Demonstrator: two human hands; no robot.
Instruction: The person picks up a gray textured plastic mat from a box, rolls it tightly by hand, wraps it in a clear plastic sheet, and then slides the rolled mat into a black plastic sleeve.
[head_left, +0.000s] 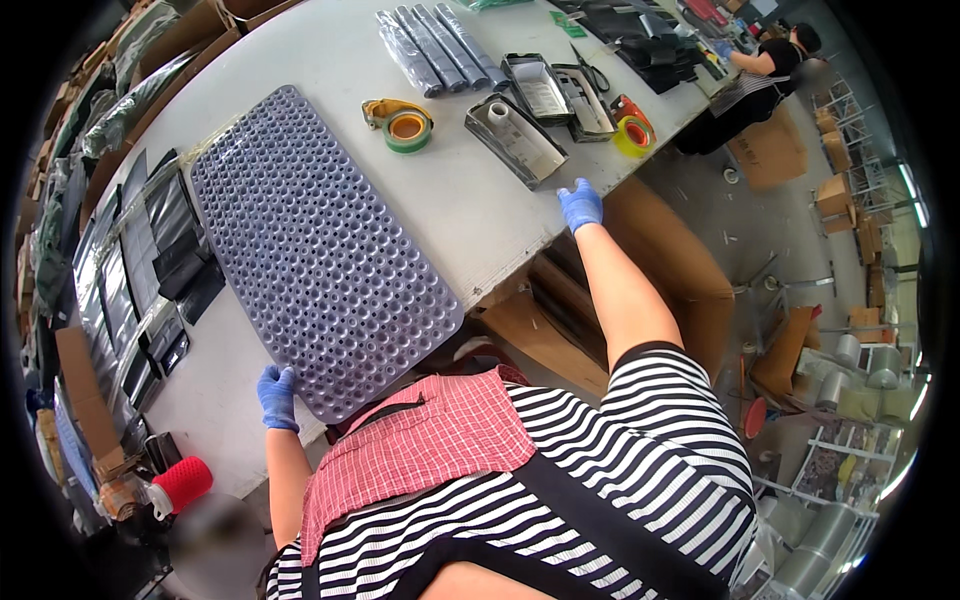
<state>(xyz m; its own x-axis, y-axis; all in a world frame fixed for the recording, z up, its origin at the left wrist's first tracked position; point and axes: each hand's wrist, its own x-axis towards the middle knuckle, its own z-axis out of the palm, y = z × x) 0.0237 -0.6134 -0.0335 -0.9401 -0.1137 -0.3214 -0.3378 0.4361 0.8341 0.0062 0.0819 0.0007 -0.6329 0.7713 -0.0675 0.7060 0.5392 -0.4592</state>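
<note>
A translucent grey-blue bath mat (325, 240), covered in round suction cups, lies slantwise on the white table. My left hand (277, 397), in a blue glove, is at the mat's near left corner, its thumb against the edge and its fingers closed there. My right hand (581, 206), gloved too, is at the table's near edge with fingers apart and nothing in them. Just beyond it is an open dark box (515, 142) with a small white roll (498, 114) inside.
A tape dispenser (400, 122), rolled mats (441, 48), scissors (592, 72) and yellow tape (633, 136) lie farther back. Black plastic sheets (165, 235) cover the left side, near a red roll (182, 486). A cardboard box (660, 240) stands below the edge. Another person (755, 85) works at the far right.
</note>
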